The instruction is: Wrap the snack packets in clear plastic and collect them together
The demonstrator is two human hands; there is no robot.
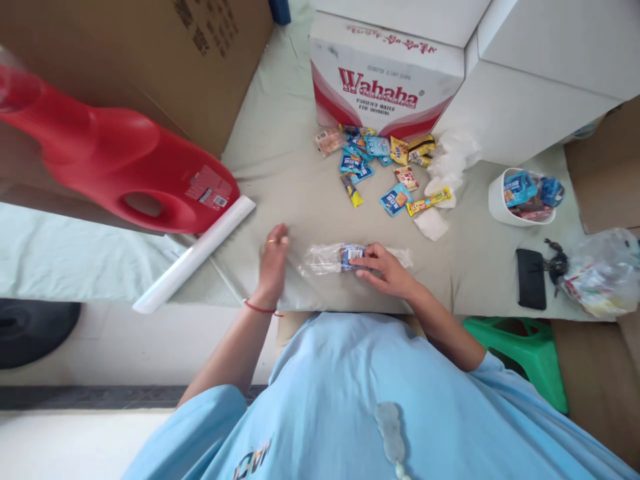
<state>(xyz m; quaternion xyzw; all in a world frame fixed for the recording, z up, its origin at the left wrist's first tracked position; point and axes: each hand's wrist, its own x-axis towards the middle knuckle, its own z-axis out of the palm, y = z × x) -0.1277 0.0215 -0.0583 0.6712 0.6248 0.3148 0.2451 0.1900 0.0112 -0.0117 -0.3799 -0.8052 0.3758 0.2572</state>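
Note:
A small dark-blue snack packet point(351, 256) lies on a strip of clear plastic wrap point(323, 259) near the table's front edge. The fingers of my right hand point(386, 272) grip the packet's right end, covering part of it. To the left of the wrap, my left hand point(273, 263) is held on edge above the table, slightly blurred. Its fingers are stretched out with nothing in them. Beyond both hands, loose snack packets point(361, 148) in blue, yellow and red lie in a spread-out heap.
A Wahaha carton point(383, 80) stands behind the snacks. At left are a large red bottle point(150, 167) and a white film roll point(195, 257). To the right are crumpled white plastic point(453, 160), a white tub point(500, 200) of snacks, a black phone point(531, 279) and a filled plastic bag point(603, 273).

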